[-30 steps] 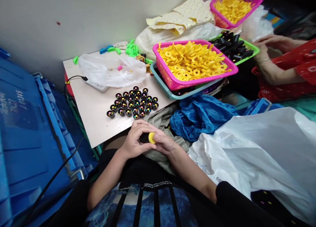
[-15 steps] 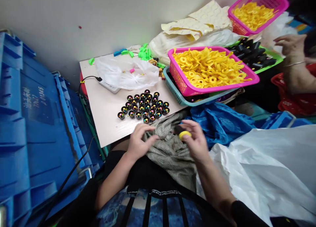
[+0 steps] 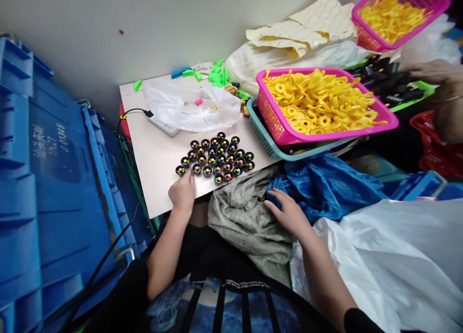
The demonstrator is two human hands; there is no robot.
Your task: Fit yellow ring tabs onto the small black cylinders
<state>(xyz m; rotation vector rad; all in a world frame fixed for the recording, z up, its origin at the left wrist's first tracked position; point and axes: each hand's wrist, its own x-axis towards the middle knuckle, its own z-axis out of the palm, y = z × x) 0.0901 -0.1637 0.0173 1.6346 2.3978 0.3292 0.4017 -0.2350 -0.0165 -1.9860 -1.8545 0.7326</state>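
Black round caps (image 3: 217, 160), with coloured dots inside, are clustered on a pale board (image 3: 152, 188). Fingers of the left hand (image 3: 183, 194) are held loosely just beside the nearest caps, with nothing grasped. The right hand (image 3: 289, 213) is laid open, fingers released, on a blue plastic bag (image 3: 325, 188) beside a grey cloth (image 3: 246, 222).

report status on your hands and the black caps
Left hand open at board edge, by black round caps. Right hand open on blue plastic bag. Grey cloth between hands.
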